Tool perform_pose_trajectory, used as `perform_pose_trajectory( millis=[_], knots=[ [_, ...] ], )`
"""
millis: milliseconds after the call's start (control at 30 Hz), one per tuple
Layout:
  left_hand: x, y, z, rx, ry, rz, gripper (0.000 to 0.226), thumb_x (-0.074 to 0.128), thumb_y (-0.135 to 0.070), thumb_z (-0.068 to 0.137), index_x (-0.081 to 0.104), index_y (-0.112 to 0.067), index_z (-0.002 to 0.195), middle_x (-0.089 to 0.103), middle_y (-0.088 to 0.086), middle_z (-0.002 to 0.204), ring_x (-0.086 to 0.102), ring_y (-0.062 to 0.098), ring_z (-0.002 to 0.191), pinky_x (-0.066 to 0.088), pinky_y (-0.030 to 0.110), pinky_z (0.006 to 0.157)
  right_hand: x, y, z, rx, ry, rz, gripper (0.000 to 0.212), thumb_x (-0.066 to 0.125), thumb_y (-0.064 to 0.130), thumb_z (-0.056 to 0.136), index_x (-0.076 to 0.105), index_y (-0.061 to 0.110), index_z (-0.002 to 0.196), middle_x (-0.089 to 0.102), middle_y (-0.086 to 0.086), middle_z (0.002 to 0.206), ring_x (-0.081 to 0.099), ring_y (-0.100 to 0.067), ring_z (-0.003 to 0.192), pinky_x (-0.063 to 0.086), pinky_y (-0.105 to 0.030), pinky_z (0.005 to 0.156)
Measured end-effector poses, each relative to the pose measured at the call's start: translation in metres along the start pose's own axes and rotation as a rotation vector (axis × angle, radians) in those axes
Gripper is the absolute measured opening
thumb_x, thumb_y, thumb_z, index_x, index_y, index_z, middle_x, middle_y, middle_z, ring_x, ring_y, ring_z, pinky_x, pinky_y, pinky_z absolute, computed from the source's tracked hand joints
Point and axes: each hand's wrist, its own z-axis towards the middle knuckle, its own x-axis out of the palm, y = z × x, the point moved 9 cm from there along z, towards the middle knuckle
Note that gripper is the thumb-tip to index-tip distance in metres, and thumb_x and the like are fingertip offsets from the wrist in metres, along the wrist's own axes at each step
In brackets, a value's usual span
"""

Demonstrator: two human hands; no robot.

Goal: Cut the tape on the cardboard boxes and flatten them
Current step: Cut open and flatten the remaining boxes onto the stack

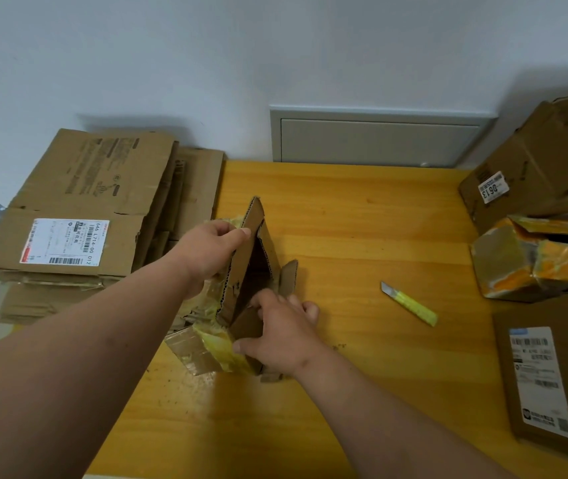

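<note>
A: What is nearest?

B: Two bare forearms reach in over the yellow wooden counter. The right hand grips the near end of a small box, its thumb on the yellow-taped corner and its fingers curled over the cardboard edge.

A: And the left hand?

B: The left hand holds the far part of the same box, thumb pressed against an upright flap and fingers wrapped behind it. The box stands opened in the middle of the counter, its flaps up and yellow tape clinging to its lower end.

A: Where is the knife?

B: The knife, yellow-handled with its blade out, lies flat on the counter to the right of the box, apart from both hands.

A: Anything else?

B: At the right edge lies a flat parcel with a white label. Beyond it sits a crumpled box wrapped in orange tape, and behind that a bigger open carton. On the far left a stack of flattened cardboard lies by the white wall.
</note>
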Motion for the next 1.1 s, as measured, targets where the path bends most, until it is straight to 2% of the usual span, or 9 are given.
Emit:
perform_pose_trajectory(
  millis=[233,367,467,633,700,833,967,1033,1100],
  knots=[
    [0.008,-0.005,-0.004,-0.017,0.014,0.029,0.036,0.051,-0.044,0.100,0.062,-0.018,0.122,0.064,0.011,0.118,0.057,0.032,0.113,0.047,0.052,0.100,-0.005,-0.007,-0.007,0.023,-0.059,0.005,0.059,0.069,0.071,0.066,0.033,0.037,0.098,0.055,0.015,0.093,0.052,-0.012,0.088,0.014,-0.038,0.075],
    [0.012,-0.008,0.000,-0.008,-0.005,0.064,0.034,0.050,-0.042,0.101,0.063,-0.019,0.122,0.065,0.007,0.111,0.058,0.028,0.107,0.050,0.050,0.097,-0.006,-0.019,-0.011,0.051,-0.087,-0.061,0.060,0.060,0.079,0.065,0.032,0.035,0.094,0.052,0.014,0.086,0.047,-0.012,0.080,0.019,-0.039,0.082],
    [0.019,-0.016,0.004,0.037,-0.022,0.139,0.031,0.047,-0.037,0.103,0.066,-0.014,0.111,0.067,0.010,0.102,0.060,0.024,0.095,0.052,0.043,0.088,-0.003,-0.027,-0.010,0.069,-0.022,-0.055,0.060,0.059,0.078,0.069,0.031,0.033,0.098,0.054,0.013,0.093,0.055,-0.016,0.091,0.022,-0.040,0.088],
    [0.027,-0.028,0.009,0.093,-0.081,0.283,0.030,0.044,-0.031,0.104,0.066,-0.011,0.101,0.068,0.017,0.090,0.064,0.033,0.086,0.055,0.042,0.075,0.005,-0.053,-0.012,0.202,0.317,0.044,0.066,0.071,0.062,0.072,0.044,0.031,0.123,0.056,0.015,0.106,0.054,-0.015,0.112,0.025,-0.041,0.099],
    [0.030,-0.029,0.011,0.083,-0.083,0.275,0.029,0.044,-0.032,0.104,0.066,-0.013,0.099,0.067,0.014,0.086,0.063,0.032,0.081,0.054,0.041,0.070,0.003,-0.060,-0.013,0.214,0.348,0.040,0.058,0.071,0.059,0.075,0.052,0.032,0.123,0.061,0.014,0.112,0.053,-0.014,0.114,0.024,-0.041,0.100],
    [0.038,-0.030,0.014,0.065,-0.072,0.265,0.029,0.043,-0.035,0.104,0.064,-0.015,0.100,0.067,0.015,0.090,0.063,0.032,0.086,0.058,0.052,0.078,0.002,-0.071,-0.016,0.231,0.308,0.051,0.060,0.064,0.057,0.083,0.040,0.030,0.131,0.054,0.006,0.130,0.049,-0.021,0.123,0.020,-0.043,0.105],
    [0.044,-0.028,0.019,0.026,-0.059,0.202,0.025,0.045,-0.037,0.103,0.058,-0.028,0.085,0.068,0.013,0.092,0.066,0.031,0.086,0.059,0.053,0.079,-0.005,-0.083,-0.025,0.256,0.221,0.111,0.049,0.063,0.059,0.083,0.048,0.032,0.121,0.058,0.007,0.120,0.050,-0.022,0.121,0.025,-0.043,0.110],
    [0.047,-0.024,0.021,-0.006,-0.055,0.158,0.025,0.046,-0.037,0.103,0.059,-0.027,0.085,0.069,0.014,0.094,0.067,0.030,0.086,0.059,0.051,0.079,-0.008,-0.091,-0.030,0.300,0.232,0.332,0.028,0.066,0.062,0.077,0.061,0.039,0.092,0.065,0.007,0.102,0.058,-0.020,0.107,0.041,-0.039,0.099],
    [0.050,-0.022,0.022,-0.018,-0.051,0.136,0.026,0.047,-0.037,0.103,0.061,-0.024,0.087,0.069,0.016,0.096,0.067,0.030,0.086,0.060,0.049,0.078,-0.015,-0.097,-0.032,0.383,0.210,0.624,0.033,0.068,0.068,0.068,0.065,0.036,0.077,0.068,0.003,0.094,0.062,-0.019,0.094,0.050,-0.034,0.083]
  ],
)
